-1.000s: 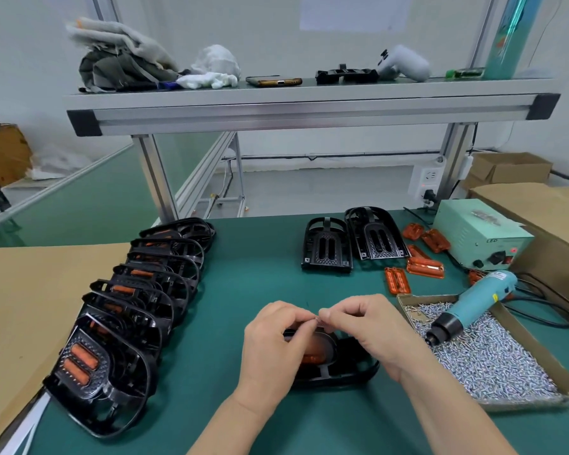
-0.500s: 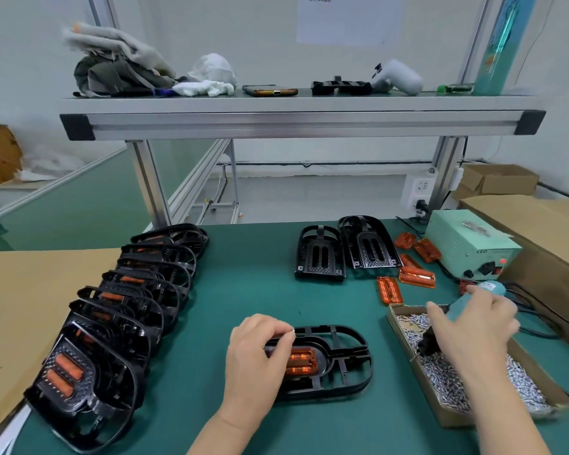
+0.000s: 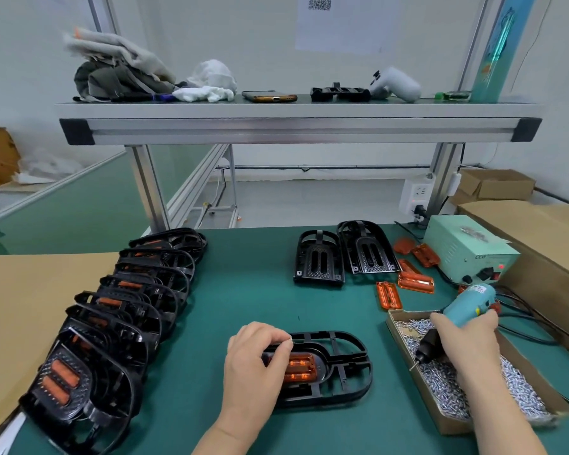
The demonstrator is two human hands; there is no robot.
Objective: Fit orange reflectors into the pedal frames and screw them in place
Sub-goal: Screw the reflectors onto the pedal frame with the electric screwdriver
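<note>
Two bare hands are busy on a green mat (image 3: 260,290). At six o'clock lies a flat black plastic frame (image 3: 342,372), long with round ends and thin ribs. A shiny orange reflector (image 3: 301,367) sits in its left half, clear like candy with two ridges. The left hand (image 3: 253,366) rests on the frame's left end, and its fingertips pinch a tiny silver screw (image 3: 289,338) above the reflector. At four o'clock the right hand (image 3: 467,343) is wrapped around a blue driver (image 3: 467,305) with a black tip, pointing down at a brown cardboard tray (image 3: 408,353) full of small shiny screws (image 3: 519,389). At one o'clock two more black frames (image 3: 319,261) lie side by side, with bumpy grids. Loose reflectors (image 3: 414,282) lie just right of them, next to a pale green metal box (image 3: 467,251). At nine o'clock a row of done frames (image 3: 119,310) leans one on the next, each with orange showing through.
</note>
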